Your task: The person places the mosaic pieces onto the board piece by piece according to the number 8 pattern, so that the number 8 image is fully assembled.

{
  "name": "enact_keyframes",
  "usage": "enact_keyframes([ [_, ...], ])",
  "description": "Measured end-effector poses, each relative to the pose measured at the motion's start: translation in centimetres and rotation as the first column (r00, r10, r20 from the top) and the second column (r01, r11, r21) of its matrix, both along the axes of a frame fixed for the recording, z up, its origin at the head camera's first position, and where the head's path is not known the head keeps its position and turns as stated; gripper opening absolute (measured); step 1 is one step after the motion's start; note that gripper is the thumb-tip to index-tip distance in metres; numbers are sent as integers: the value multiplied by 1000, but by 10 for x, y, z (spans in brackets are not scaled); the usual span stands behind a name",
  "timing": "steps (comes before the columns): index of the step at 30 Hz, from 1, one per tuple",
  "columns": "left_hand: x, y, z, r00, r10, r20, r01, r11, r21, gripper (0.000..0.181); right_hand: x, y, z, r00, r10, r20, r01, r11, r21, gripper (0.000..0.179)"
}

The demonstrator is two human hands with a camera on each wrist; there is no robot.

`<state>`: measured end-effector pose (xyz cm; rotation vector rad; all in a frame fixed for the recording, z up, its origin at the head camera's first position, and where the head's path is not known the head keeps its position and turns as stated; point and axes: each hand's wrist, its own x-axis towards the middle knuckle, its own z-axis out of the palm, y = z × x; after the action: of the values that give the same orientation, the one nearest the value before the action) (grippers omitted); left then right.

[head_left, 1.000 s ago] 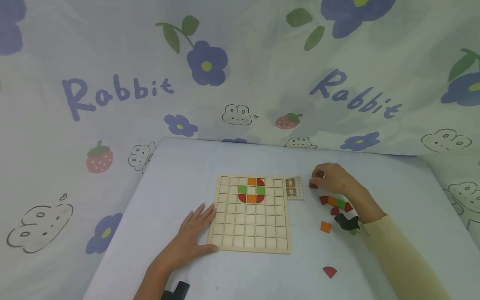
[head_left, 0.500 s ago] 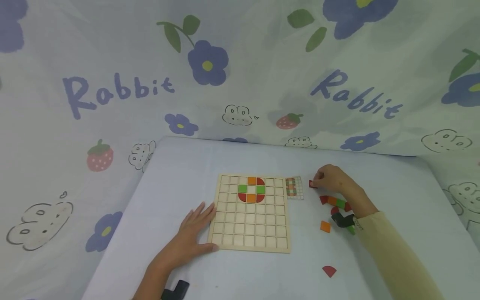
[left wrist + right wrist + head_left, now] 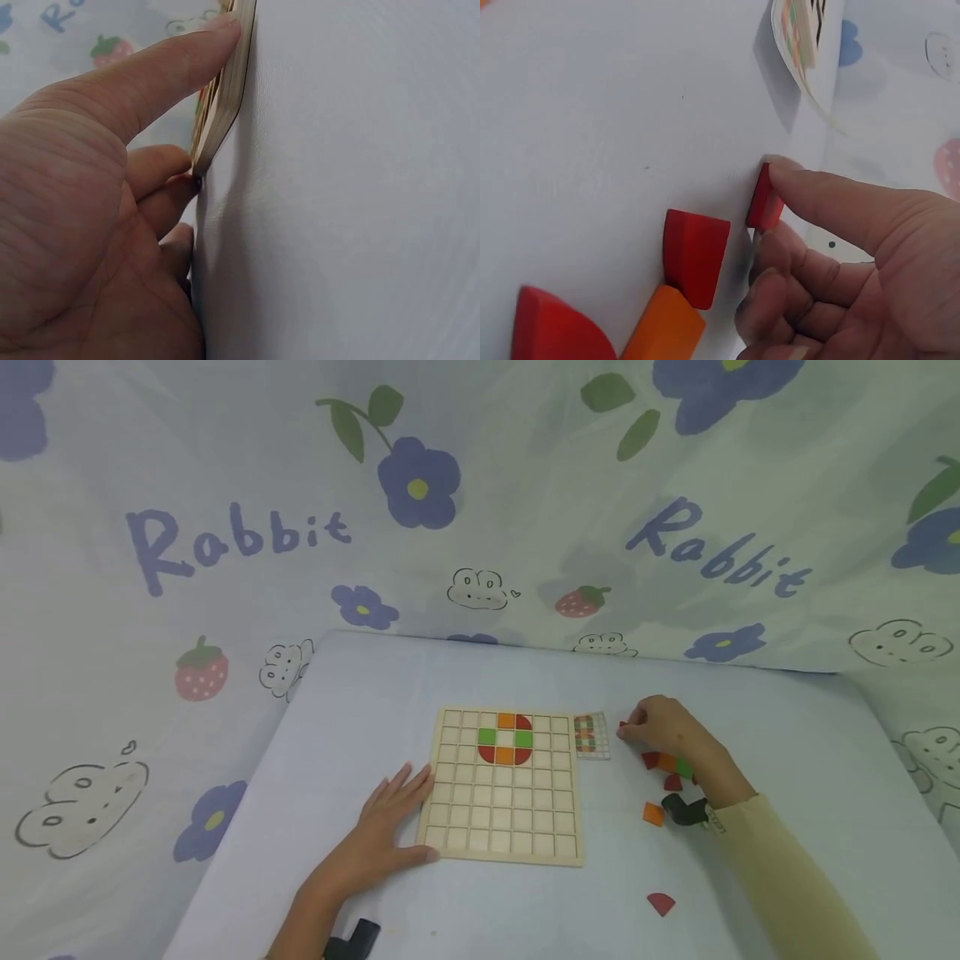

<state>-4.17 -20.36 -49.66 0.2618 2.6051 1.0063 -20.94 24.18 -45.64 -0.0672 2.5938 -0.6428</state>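
My right hand [image 3: 666, 725] pinches a small red tile [image 3: 761, 199] between thumb and fingers, low over the table; in the head view the fingers cover most of it. Flat beside the wooden grid board [image 3: 491, 820] lies my left hand [image 3: 386, 831], fingers spread, with fingertips and thumb at the board's left edge and lower left corner. Near the board's top, orange, green and red tiles form a ring around one bare square. A patterned card [image 3: 602, 739] adjoins the board's right side, one end curling up in the right wrist view.
Below the right hand several tiles sit in a cluster, among them a red one [image 3: 697, 259] and an orange one [image 3: 664, 326]. An orange square [image 3: 653, 814] and a red quarter-circle [image 3: 661, 904] lie nearer the front. A printed curtain [image 3: 480, 485] hangs behind the table.
The right hand's fingers have come down and closed around the red tile, hiding more of it. The left hand and the board have stayed in place.
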Motion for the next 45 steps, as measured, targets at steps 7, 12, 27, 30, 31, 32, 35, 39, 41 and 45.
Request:
enact_keyframes([
  [7,1,1,3,1000,-1,-14,1,1000,-1,106,1,2,-2,998,14,-57,-18,997,-69,22],
  [12,1,1,4,1000,4,-14,-4,1000,9,107,2,2,3,995,48,-84,-55,995,-82,17],
  [27,2,-1,6,1000,5,-15,-4,1000,17,107,-18,-71,40,908,300,-293,-356,921,-158,5],
  [30,2,0,5,1000,7,-14,-7,1000,24,107,-22,-97,42,882,373,-289,-420,900,-120,4],
  [31,2,0,5,1000,9,-13,-9,1000,25,108,-23,-106,42,873,398,-283,-441,891,-106,4],
  [32,2,0,5,1000,9,-12,-8,1000,25,108,-25,-114,41,861,425,-279,-466,880,-95,5],
  [35,2,-1,4,1000,4,-11,-4,1000,28,108,-29,-137,41,823,500,-268,-529,848,-43,8],
  [39,2,-1,4,1000,1,-23,0,999,40,108,-34,-163,41,777,579,-247,-592,806,28,11],
  [41,2,-1,4,999,0,-34,2,999,44,108,-36,-173,39,759,609,-230,-615,787,55,11],
  [45,2,-2,5,999,-7,-45,9,999,53,107,-41,-188,30,720,664,-202,-660,745,93,10],
])
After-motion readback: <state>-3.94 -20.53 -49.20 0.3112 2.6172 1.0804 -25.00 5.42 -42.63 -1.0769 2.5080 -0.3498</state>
